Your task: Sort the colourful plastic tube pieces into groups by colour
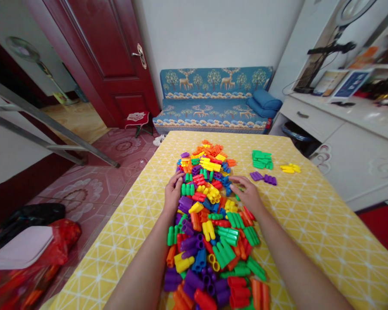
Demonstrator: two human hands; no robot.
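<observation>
A long heap of colourful plastic tube pieces (210, 215) lies down the middle of the yellow patterned table. At the heap's left edge, my left hand (173, 191) rests beside green and purple pieces, its fingers partly bent; whether it grips one is unclear. My right hand (247, 193) is on the opposite side, fingers apart, touching the heap near some blue pieces. Away from the heap, to the right, are three small groups: green pieces (262, 159), yellow pieces (290, 168) and purple pieces (264, 178).
Beyond the table (142, 224) stands a blue sofa (210, 110) with deer patterns. A white cabinet (358, 159) is on the right. On the left are a metal ladder (51, 129), a small red stool (138, 119) and a red bag (66, 239) with a pale lid (22, 247).
</observation>
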